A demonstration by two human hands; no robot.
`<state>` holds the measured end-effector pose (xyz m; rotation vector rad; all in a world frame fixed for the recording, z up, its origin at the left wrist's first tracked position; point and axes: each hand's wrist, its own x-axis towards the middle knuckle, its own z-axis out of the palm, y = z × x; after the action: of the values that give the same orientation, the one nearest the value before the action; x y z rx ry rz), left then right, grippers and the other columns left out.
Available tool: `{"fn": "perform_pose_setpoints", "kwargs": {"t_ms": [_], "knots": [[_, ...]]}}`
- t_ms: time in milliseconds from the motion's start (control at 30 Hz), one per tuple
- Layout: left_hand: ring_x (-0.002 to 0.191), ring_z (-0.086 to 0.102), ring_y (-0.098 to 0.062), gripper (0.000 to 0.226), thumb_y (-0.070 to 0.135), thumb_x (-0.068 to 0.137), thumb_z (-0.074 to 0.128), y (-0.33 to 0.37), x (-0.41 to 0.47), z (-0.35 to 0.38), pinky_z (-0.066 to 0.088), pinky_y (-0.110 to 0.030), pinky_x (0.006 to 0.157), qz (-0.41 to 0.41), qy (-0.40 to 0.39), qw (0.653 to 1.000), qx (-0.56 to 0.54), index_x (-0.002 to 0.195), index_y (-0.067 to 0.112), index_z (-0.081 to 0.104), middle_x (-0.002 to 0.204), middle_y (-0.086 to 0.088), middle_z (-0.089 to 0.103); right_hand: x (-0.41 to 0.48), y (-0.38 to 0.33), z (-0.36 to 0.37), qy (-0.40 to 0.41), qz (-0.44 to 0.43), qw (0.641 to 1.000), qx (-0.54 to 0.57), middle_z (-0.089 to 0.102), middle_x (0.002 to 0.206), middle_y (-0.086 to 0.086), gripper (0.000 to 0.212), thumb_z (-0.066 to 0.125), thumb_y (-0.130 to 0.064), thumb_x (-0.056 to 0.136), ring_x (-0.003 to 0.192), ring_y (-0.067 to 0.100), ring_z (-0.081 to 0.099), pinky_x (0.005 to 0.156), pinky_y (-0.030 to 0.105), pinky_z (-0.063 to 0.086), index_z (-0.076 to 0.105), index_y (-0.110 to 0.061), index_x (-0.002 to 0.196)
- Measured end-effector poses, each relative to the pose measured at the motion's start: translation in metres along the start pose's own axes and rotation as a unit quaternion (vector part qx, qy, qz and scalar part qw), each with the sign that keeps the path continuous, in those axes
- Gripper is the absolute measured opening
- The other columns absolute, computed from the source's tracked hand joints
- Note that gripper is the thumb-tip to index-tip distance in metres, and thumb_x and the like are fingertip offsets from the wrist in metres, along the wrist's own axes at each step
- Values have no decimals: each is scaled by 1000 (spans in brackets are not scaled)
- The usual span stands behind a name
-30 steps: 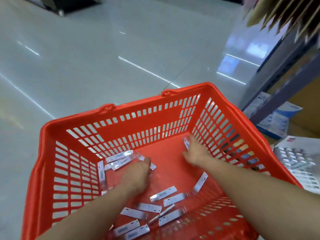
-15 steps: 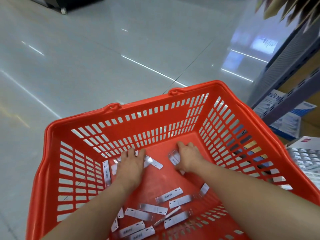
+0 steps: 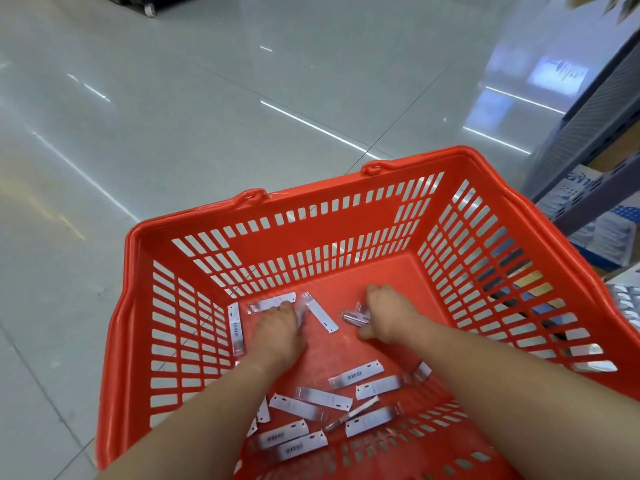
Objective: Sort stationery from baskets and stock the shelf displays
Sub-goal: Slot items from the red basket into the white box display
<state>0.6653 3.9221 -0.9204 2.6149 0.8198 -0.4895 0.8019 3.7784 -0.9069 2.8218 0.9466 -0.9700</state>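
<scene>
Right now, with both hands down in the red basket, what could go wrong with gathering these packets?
1. The packet leaning on the slotted left wall of the basket might slip out through a slot if nudged.
2. The right hand seems to pinch several slick packets at once; some may drop.
3. The loose pile at the near end could be missed: the left hand also works the far end.

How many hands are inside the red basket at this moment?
2. The left hand touches packets at the far left; the right hand grips a packet bundle near the middle. Neither is hidden.
</scene>
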Motion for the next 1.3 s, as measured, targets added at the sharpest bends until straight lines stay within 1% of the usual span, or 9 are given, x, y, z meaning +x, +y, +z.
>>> {"fn": "perform_pose_setpoints", "kwargs": {"t_ms": [200, 333, 467, 600, 700, 867, 967, 1133, 1300], "knots": [[113, 56, -25, 43, 29, 83, 67, 2, 1, 4, 45, -31, 94, 4, -7, 1000, -14, 120, 11, 53, 123, -9, 60, -4, -1, -1, -11, 10, 1000, -9, 64, 111, 9, 42, 75, -32, 79, 96, 26, 63, 71, 29, 46, 56, -12, 110], [119, 51, -25, 43, 31, 91, 59, 5, -2, 8, 38, -32, 102, 17, 7, 999, -32, 127, 10, 51, 130, -11, 55, -5, -4, -1, -8, -20, 999, -33, 62, 118, 11, 39, 68, -26, 86, 103, 29, 62, 79, 32, 47, 55, -12, 120], [107, 60, -31, 30, 21, 95, 52, 15, -3, 0, 47, -36, 86, 15, 23, 990, -141, 123, 12, 45, 120, -13, 63, -9, -1, 0, 18, -25, 999, -37, 54, 122, 14, 38, 61, -20, 88, 106, 32, 60, 88, 33, 48, 54, -9, 124], [103, 62, -31, 30, 21, 92, 58, 33, 4, 0, 48, -33, 82, -11, -6, 976, -219, 120, 12, 52, 113, -11, 65, -4, 8, 1, 28, 33, 989, 141, 63, 86, 8, 18, 69, -19, 82, 87, 27, 65, 61, 26, 42, 53, -14, 76], [71, 63, -20, 19, 31, 91, 65, 56, 2, -8, 47, -28, 61, -21, -40, 926, -374, 96, 13, 65, 84, -6, 69, -1, 13, -12, -29, 66, 913, 401, 62, 69, 6, 21, 76, -25, 83, 63, 19, 58, 54, 26, 41, 63, -9, 78], [48, 49, -11, 11, 20, 92, 66, 85, -13, -46, 37, -22, 44, 5, -168, 795, -582, 89, 10, 67, 66, -4, 67, -22, 17, -64, -46, 21, 831, 554, 65, 65, 5, 13, 69, -17, 89, 60, 16, 60, 62, 31, 49, 65, -9, 80], [46, 49, -9, 6, 16, 91, 66, 97, -24, -72, 35, -22, 45, 60, -173, 794, -580, 87, 12, 66, 76, -11, 70, -50, 24, -99, -49, -1, 840, 541, 62, 64, 3, 24, 59, -30, 96, 56, 14, 54, 56, 26, 41, 62, -15, 77], [45, 43, -12, 20, 22, 91, 65, 129, -48, -115, 35, -23, 47, 138, -136, 794, -576, 78, 8, 60, 69, -10, 65, -112, 51, -162, -75, -12, 851, 519, 63, 69, 7, 25, 41, -38, 103, 63, 23, 68, 56, 27, 50, 56, -19, 98], [45, 35, -16, 21, 18, 92, 63, 184, -71, -153, 27, -22, 43, 205, -140, 790, -560, 77, 9, 52, 63, -14, 53, -164, 97, -189, -29, -53, 851, 521, 28, 58, -2, 53, 38, -52, 100, 44, 8, 20, 42, 20, 13, 61, -33, 56]]}}
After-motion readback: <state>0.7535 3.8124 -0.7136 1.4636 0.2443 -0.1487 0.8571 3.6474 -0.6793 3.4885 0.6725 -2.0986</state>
